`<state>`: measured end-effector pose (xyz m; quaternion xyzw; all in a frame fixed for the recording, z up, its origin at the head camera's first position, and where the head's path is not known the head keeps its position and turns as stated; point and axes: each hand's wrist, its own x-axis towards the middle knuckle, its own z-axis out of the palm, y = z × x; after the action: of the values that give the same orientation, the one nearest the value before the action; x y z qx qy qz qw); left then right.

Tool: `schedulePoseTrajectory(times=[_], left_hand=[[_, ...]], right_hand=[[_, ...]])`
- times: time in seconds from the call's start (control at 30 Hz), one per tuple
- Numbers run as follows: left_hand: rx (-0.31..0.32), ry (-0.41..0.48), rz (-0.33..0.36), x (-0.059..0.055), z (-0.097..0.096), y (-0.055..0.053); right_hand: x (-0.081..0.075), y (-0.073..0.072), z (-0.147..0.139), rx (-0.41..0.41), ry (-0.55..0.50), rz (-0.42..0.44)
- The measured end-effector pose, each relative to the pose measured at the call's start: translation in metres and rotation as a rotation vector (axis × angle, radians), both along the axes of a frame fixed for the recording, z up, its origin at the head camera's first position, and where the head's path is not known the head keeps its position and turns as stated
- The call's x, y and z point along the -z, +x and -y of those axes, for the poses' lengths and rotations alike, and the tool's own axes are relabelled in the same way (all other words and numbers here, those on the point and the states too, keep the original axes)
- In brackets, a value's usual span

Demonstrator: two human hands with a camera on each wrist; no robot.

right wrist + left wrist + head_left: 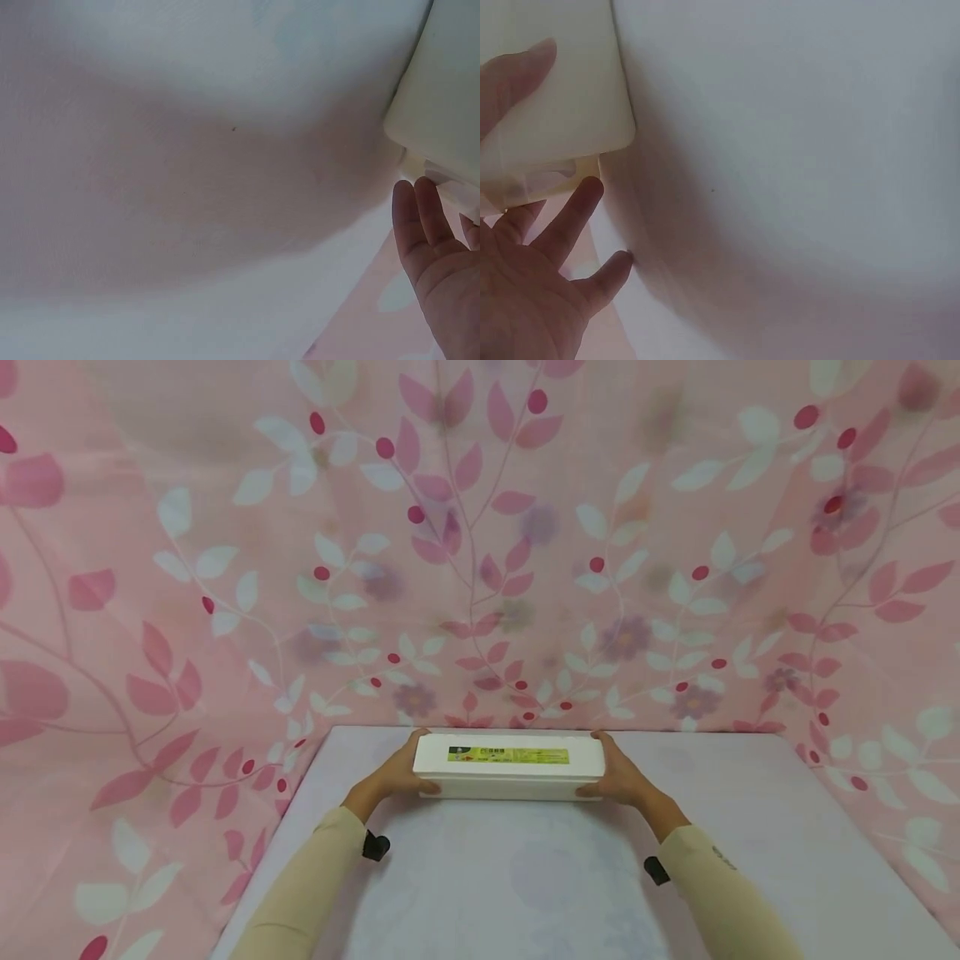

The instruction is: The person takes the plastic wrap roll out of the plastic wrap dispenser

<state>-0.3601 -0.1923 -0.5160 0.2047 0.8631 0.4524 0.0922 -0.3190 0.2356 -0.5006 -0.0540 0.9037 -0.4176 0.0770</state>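
A long white box (517,787) with a yellow-green printed label (508,755) is at the far side of the table, lying lengthwise across my view. My left hand (399,773) grips its left end, thumb on the near side and fingers around the end. At the opposite end my right hand (619,773) holds it the same way. In the left wrist view, the thumb presses on the box's smooth pale side (577,105), while other fingers spread beside its end. The right wrist view has the box (442,82) at the upper right, fingertips right at its end.
A pale cloth covers the table (510,877). Pink fabric with leaves and berries (472,560) hangs close behind the far edge and along both sides. Small black devices (375,845) sit at both wrists, below the beige sleeves (307,885).
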Motion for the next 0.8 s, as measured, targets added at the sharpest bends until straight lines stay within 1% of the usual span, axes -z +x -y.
schedulePoseTrajectory(times=[0.1, 0.2, 0.27, 0.33, 0.53, 0.7, 0.8], left_hand=[[0.033, 0.033, -0.002, 0.0024, 0.0005, 0.0006], [0.057, 0.041, -0.012, 0.0034, 0.0009, -0.0007], [0.053, 0.026, -0.009, 0.0035, 0.0014, -0.0019], [0.025, -0.013, -0.005, 0.0038, 0.0025, -0.0028], [-0.011, -0.042, 0.007, 0.0049, 0.0048, -0.0038], [0.037, -0.011, -0.023, 0.0048, 0.0039, -0.0048], [0.063, 0.003, -0.030, 0.0020, 0.0028, -0.0047]], right_hand=[[0.0015, 0.0013, 0.0012, -0.005, -0.016, 0.009], [0.0028, 0.0011, -0.0001, -0.009, 0.011, -0.001], [0.0038, 0.0002, -0.0014, -0.014, 0.020, -0.008], [0.0039, 0.0001, -0.0026, -0.020, 0.017, -0.001], [0.0006, 0.0021, -0.0037, -0.044, -0.110, 0.037], [0.0066, 0.0006, -0.0052, -0.039, -0.139, 0.029], [0.0088, 0.0000, -0.0054, -0.030, -0.155, 0.029]])
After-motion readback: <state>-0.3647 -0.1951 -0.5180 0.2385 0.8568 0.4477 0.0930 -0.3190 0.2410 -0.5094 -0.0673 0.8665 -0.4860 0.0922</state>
